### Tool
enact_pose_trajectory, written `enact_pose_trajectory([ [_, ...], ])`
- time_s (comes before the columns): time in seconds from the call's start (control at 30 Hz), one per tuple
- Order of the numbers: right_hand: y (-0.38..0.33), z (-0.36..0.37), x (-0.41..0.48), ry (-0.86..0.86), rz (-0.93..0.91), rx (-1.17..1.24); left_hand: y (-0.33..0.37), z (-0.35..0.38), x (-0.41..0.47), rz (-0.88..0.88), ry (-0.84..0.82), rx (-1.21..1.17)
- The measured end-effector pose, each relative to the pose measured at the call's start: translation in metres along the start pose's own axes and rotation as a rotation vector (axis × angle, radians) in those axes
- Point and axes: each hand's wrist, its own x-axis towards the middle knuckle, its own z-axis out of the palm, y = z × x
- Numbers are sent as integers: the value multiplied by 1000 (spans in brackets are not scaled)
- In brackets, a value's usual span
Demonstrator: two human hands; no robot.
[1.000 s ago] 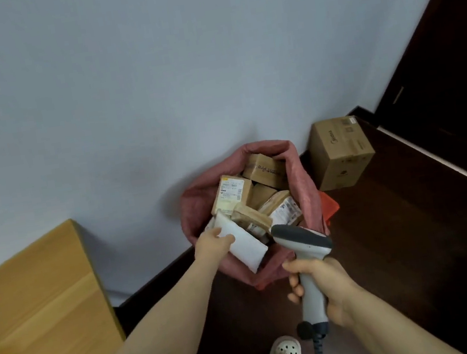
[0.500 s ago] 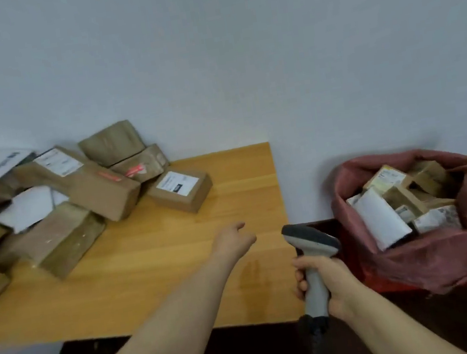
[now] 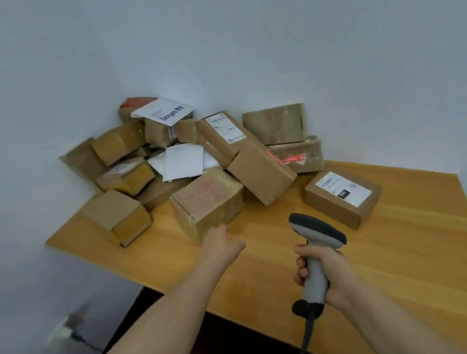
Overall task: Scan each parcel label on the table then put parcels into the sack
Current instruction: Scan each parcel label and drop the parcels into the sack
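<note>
**Head view: the reach for the next parcel.** The left hand is extended with straight fingers and holds nothing. It is aimed at the near lower edge of the brown cardboard box with faint red print; whether the fingertips touch it cannot be told. This box stands at the front of a heap of parcels on the light wooden table.

To the right of the box and nearer the viewer, the grey pistol-grip barcode scanner is gripped by its handle in the right hand, with the fingers wrapped round it. Further right of the box, apart from the heap, lies a flat brown carton with a white label (the one label turned squarely upward). Behind the box, a long brown labelled carton is propped on the pile beside white paper mailers.

**Next move, as judged.** No label is seen on the visible faces of the red-printed box. It would need to be grasped and turned until a label is found, then presented to the scanner.

**Not shown.** The sack is out of view. The label print is blurred, the lower parcels are covered, and the scanner cable is cut off at the frame's bottom edge.
</note>
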Motion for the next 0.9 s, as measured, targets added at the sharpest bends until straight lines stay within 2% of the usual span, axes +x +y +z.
enact_pose_trajectory([
  [0.2,1,98,50,-46,36,3,-70,-70,77,-33,142,13],
  [0.5,-32,172,115,-107,3,-27,-89,-115,164,11,272,97],
  [0.73,-57,222,160,-134,48,55,-102,-143,249,112,217,252],
  [0.9,-64,258,194,-96,61,132,-109,-136,322,290,55,415],
])
